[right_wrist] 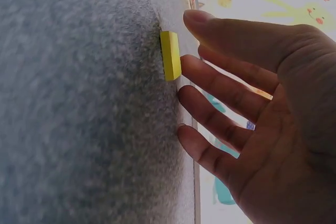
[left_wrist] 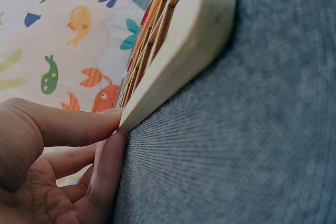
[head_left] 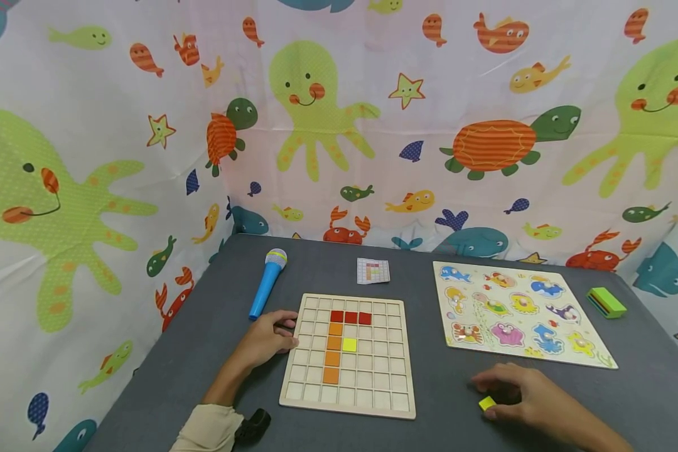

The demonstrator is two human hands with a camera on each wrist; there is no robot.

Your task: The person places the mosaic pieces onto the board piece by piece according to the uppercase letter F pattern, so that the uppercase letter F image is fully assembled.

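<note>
A square wooden grid board (head_left: 367, 398) lies on the table, with red tiles (head_left: 351, 317) in a row, a column of orange tiles (head_left: 332, 358) and one yellow tile (head_left: 349, 344) in its cells. At the board's left edge is my left hand (head_left: 265, 341); the left wrist view shows its thumb and a finger pinching the rim. Right of the board, a loose yellow tile (right_wrist: 170, 56) lies on the table. My right hand (head_left: 528, 395) hovers around this tile, thumb and fingers spread apart with nothing between them. Whether a fingertip touches the tile, I cannot tell.
A small pattern card (head_left: 373, 271) lies behind the board. To the left is a blue toy microphone (head_left: 268, 284). A sea-animal peg puzzle (head_left: 508, 314) occupies the right side, and a green block-shaped item (head_left: 607, 302) sits beyond it. A printed curtain borders the table.
</note>
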